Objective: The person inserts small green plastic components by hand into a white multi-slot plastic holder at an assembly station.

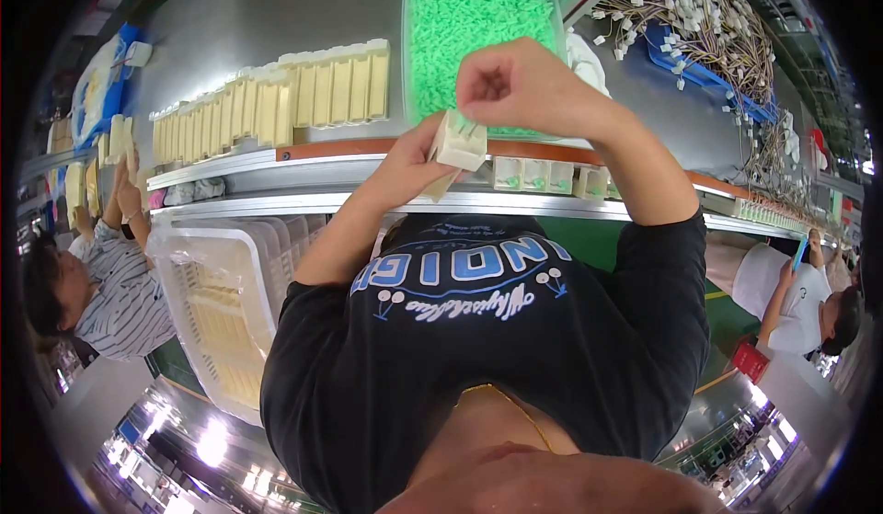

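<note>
My left hand (401, 172) is wrapped round a cream plastic housing (462, 154), its end tilted up toward me. Small light green pieces show inside that end. Over it, my right hand (526, 89) is closed, thumb and fingertips pinched together right at the housing. Whatever sits between those fingertips is too hidden to make out. Behind both hands stands a clear tub (406, 63) full of small bright green plastic pieces (478, 17). On the rail below my right forearm, several more housings (533, 175) sit in a line with green pieces in them.
A long row of cream housings (340, 89) lies on the metal bench at left. A white crate (264, 247) of housings stands below the bench edge. Wire harnesses (713, 17) with white connectors pile over a blue tray (704, 74) at far right. Co-workers sit on both sides.
</note>
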`<action>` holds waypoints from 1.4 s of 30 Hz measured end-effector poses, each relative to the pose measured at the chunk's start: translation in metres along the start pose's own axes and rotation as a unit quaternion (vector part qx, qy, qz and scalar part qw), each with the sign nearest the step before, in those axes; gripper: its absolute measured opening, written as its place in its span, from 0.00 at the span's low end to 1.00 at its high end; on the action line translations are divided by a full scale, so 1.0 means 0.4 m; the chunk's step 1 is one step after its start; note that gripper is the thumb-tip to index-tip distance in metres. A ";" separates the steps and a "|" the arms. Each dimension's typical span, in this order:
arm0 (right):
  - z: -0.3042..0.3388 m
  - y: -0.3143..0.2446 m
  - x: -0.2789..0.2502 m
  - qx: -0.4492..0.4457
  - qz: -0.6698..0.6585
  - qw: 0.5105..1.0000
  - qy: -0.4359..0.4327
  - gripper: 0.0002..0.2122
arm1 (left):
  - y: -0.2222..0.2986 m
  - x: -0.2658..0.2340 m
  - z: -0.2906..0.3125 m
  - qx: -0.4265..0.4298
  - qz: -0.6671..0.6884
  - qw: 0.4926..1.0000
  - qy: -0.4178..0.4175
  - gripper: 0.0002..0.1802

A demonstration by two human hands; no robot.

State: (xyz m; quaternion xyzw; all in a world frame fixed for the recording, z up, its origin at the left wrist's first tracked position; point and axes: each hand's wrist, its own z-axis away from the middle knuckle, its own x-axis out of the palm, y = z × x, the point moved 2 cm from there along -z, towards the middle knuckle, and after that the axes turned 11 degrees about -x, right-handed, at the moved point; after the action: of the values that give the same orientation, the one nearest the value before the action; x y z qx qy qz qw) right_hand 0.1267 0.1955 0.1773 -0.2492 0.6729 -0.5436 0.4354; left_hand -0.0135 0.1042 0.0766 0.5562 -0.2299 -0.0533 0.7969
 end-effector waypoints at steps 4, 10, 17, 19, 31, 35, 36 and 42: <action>0.019 -0.006 0.015 0.029 0.021 0.999 0.033 0.02 | 0.007 0.006 -0.007 -0.028 -0.003 0.999 -0.045 0.27; 0.028 -0.026 0.021 0.002 0.060 0.997 -0.038 0.01 | 0.010 0.016 -0.007 -0.034 -0.001 0.996 -0.086 0.24; 0.030 -0.021 0.043 -0.097 0.126 0.986 0.059 0.04 | 0.020 0.022 -0.009 -0.013 0.168 0.970 -0.175 0.22; 0.047 -0.004 0.055 -0.202 0.149 0.959 0.135 0.10 | 0.032 0.020 -0.009 0.010 0.145 0.980 -0.137 0.22; 0.066 0.064 0.057 -0.146 0.087 0.973 0.157 0.15 | 0.058 -0.023 0.003 -0.023 0.091 0.995 0.040 0.20; 0.091 0.098 0.017 -0.113 0.091 0.965 0.218 0.10 | -0.017 -0.051 0.038 0.115 -0.130 0.906 0.386 0.25; 0.095 0.108 0.018 -0.112 0.089 0.966 0.217 0.10 | -0.048 -0.043 0.046 0.114 -0.130 0.906 0.387 0.25; 0.103 0.160 0.030 -0.087 0.080 0.969 0.216 0.09 | -0.118 0.045 0.061 0.075 -0.232 0.928 0.281 0.24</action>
State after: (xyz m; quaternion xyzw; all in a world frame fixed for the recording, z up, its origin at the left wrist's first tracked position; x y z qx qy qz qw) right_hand 0.1649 0.1827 0.1116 -0.1085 0.8136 -0.4872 0.2981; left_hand 0.0002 0.0594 0.0459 0.6447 0.1352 -0.0611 0.7499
